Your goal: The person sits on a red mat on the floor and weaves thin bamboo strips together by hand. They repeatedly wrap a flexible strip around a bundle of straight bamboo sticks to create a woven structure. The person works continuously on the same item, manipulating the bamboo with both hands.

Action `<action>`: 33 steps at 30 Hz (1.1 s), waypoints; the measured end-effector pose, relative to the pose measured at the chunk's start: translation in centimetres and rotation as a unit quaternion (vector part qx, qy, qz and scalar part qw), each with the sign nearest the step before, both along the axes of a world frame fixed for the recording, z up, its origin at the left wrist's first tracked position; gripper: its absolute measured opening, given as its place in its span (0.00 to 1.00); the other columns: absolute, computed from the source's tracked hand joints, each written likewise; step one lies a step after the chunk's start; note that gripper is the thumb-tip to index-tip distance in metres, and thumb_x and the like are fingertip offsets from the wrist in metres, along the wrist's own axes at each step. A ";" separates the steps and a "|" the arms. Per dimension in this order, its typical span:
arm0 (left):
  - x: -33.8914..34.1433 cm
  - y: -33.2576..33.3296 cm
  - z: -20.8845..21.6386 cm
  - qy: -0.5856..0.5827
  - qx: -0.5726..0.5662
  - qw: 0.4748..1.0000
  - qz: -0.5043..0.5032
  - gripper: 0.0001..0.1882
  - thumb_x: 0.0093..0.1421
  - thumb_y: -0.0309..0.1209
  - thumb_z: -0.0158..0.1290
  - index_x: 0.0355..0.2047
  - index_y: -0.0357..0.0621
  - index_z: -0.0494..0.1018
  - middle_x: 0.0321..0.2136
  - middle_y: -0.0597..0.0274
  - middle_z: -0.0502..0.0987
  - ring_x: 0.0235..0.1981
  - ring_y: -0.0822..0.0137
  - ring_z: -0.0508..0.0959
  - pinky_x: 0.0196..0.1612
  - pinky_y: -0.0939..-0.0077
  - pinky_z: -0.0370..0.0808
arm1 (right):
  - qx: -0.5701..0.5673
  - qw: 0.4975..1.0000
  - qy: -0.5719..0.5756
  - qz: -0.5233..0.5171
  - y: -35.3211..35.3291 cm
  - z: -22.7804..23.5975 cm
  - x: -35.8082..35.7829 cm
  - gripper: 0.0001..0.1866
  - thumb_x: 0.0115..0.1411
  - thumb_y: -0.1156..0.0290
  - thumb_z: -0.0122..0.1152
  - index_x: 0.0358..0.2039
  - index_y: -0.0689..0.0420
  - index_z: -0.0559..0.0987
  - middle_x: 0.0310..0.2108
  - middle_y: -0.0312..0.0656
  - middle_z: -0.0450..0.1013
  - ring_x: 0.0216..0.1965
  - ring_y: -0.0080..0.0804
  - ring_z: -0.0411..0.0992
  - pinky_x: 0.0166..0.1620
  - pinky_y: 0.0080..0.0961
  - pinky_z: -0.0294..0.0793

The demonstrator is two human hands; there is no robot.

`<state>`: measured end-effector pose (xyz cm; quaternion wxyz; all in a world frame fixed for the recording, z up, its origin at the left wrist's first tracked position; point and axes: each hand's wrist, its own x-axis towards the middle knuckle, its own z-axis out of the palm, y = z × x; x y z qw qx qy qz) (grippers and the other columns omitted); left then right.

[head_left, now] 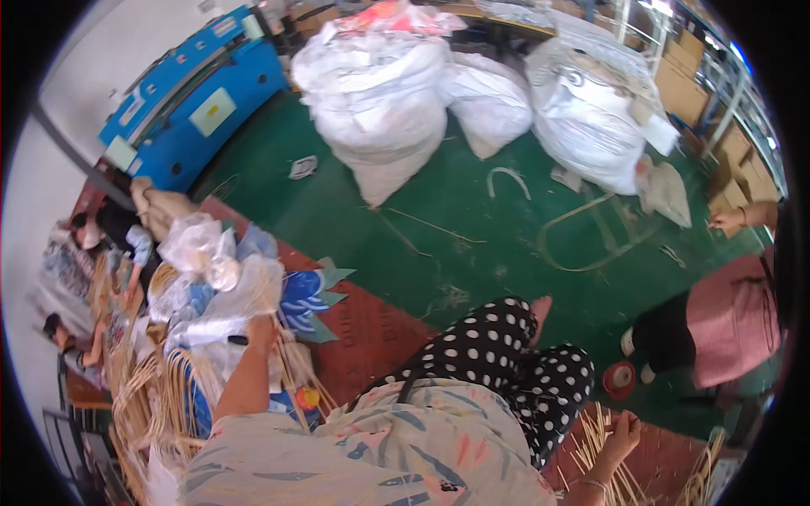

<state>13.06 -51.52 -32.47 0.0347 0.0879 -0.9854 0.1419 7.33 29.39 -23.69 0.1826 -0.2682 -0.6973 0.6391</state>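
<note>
My left hand (262, 332) reaches forward onto a heap of clear plastic bags (257, 287). A small black piece (238, 340) shows right beside it; whether I hold it I cannot tell, as my fingers are mostly hidden. Beyond that hand lies a blue sheet with white curves and teal points (308, 299). Thin pale bamboo-like strips (291, 358) run below the bags. At the lower right, my right hand (623, 434) is closed with its fingers curled, over more strips (591, 447) on the reddish board. What is in its fingers, if anything, is too small to make out.
Large white sacks (375, 101) stand on the green floor (278, 169) near a blue machine (198, 101). A bent-strip frame (591, 236) lies on the floor. One person (730, 320) stands at right by a red spool (620, 379); others work at far left. Bundled strips (131, 396) crowd the left.
</note>
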 end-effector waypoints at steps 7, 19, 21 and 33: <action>-2.2 1.9 1.1 -0.143 0.082 0.968 0.189 0.24 0.52 0.45 0.48 0.46 0.44 0.67 0.40 0.53 0.71 0.39 0.58 0.71 0.42 0.60 0.67 | 0.198 0.887 -0.307 -0.284 9.9 -11.0 11.4 0.12 0.49 0.63 0.54 0.26 0.60 0.76 0.20 0.38 0.71 0.22 0.26 0.67 0.25 0.25 0.66; -22.9 11.7 2.3 -0.016 0.173 0.921 -0.349 0.13 0.52 0.36 0.51 0.33 0.39 0.72 0.25 0.51 0.74 0.22 0.60 0.73 0.25 0.68 0.70 | -0.143 0.786 -0.179 -0.574 7.5 -11.5 20.4 0.14 0.46 0.64 0.57 0.21 0.65 0.73 0.19 0.44 0.70 0.16 0.30 0.68 0.19 0.27 0.67; -23.3 15.7 3.4 -0.055 0.140 0.930 -0.336 0.18 0.54 0.42 0.51 0.38 0.40 0.73 0.28 0.51 0.74 0.23 0.59 0.73 0.25 0.67 0.70 | -0.133 0.789 -0.169 -0.575 7.9 -10.8 20.0 0.11 0.47 0.67 0.56 0.20 0.64 0.72 0.17 0.40 0.68 0.12 0.23 0.64 0.14 0.23 0.63; -21.1 31.0 11.7 -0.166 0.181 0.948 -0.204 0.21 0.57 0.43 0.46 0.42 0.39 0.71 0.36 0.50 0.74 0.37 0.53 0.73 0.40 0.61 0.69 | -0.272 0.698 0.153 -0.644 10.1 -6.5 21.4 0.06 0.50 0.77 0.54 0.20 0.58 0.67 0.13 0.37 0.64 0.10 0.25 0.60 0.11 0.21 0.56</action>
